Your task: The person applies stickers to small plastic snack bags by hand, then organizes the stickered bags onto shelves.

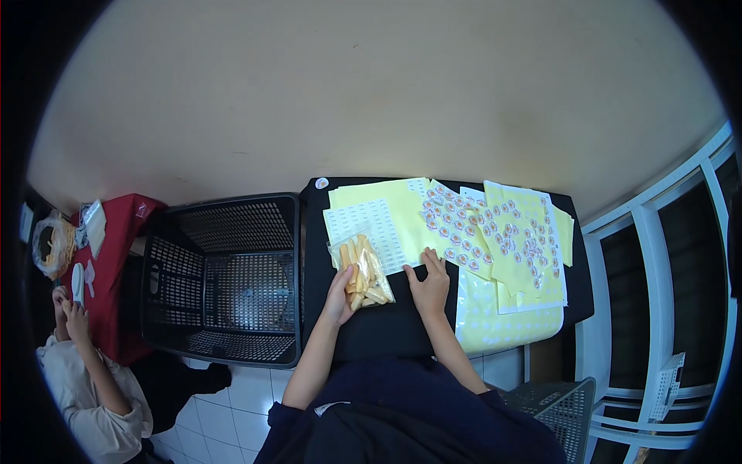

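Observation:
My left hand (pixel 339 298) grips the left edge of a clear plastic bag (pixel 363 271) filled with pale yellow sticks. The bag lies over a sheet of small printed labels (pixel 363 220) on the black-covered table (pixel 317 263). To the right of the bag, my right hand (pixel 429 280) rests with fingers apart at the lower edge of the label sheets, holding nothing. Yellow sheets with round stickers (pixel 456 224) spread beyond it to the right, and one round sticker (pixel 321 183) sits alone at the table's back left corner.
A black plastic crate (pixel 224 352) stands left of the table. Farther left, a co-worker (pixel 97 379) sits by a red-covered table (pixel 124 255) holding a bag of sticks (pixel 54 246). A dark basket (pixel 568 410) is at lower right, near a white-framed window (pixel 653 271).

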{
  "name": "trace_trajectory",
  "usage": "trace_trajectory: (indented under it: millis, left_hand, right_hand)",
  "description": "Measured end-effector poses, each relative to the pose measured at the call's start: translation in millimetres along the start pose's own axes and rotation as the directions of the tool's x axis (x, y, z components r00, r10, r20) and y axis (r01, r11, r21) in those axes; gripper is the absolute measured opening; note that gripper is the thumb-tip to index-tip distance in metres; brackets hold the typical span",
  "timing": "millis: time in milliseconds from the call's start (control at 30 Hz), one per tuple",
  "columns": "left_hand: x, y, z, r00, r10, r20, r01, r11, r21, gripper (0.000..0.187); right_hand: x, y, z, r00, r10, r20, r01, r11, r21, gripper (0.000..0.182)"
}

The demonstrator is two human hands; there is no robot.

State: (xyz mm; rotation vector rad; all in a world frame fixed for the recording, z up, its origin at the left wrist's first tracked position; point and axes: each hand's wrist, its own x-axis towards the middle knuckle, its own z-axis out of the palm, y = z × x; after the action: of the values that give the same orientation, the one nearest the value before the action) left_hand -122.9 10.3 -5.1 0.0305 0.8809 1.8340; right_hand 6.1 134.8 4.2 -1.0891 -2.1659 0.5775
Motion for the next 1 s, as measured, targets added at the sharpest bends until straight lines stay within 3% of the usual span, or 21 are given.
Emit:
trace_trajectory:
  millis: [300, 733, 900, 933, 1000]
  left_hand:
    - [-2, 1, 4, 1.000, 0.003, -0.022, -0.002, 0.998, 0.065, 0.042]
    - [-3, 1, 5, 1.000, 0.017, 0.001, -0.017, 0.998, 0.067, 0.044]
    - [-8, 3, 15, 0.999, 0.025, 0.021, -0.026, 0.998, 0.049, 0.049]
    - [-8, 1, 17, 0.996, 0.086, 0.010, -0.086, 0.990, 0.114, 0.049]
    - [-5, -5, 16, 0.989, 0.150, 0.002, -0.148, 0.973, 0.179, 0.048]
  right_hand:
    - [-2, -3, 3, 0.998, 0.002, -0.055, 0.002, 0.997, 0.074, 0.028]
    - [-2, 0, 5, 0.998, -0.064, -0.022, 0.065, 0.998, 0.014, 0.013]
    - [-2, -4, 0, 0.999, -0.015, 0.033, 0.013, 0.998, 0.068, 0.006]
    - [-1, -4, -2, 0.999, -0.017, 0.034, 0.015, 0.997, 0.070, 0.006]
    - [4, -2, -7, 0.993, 0.095, 0.073, -0.112, 0.950, 0.291, 0.005]
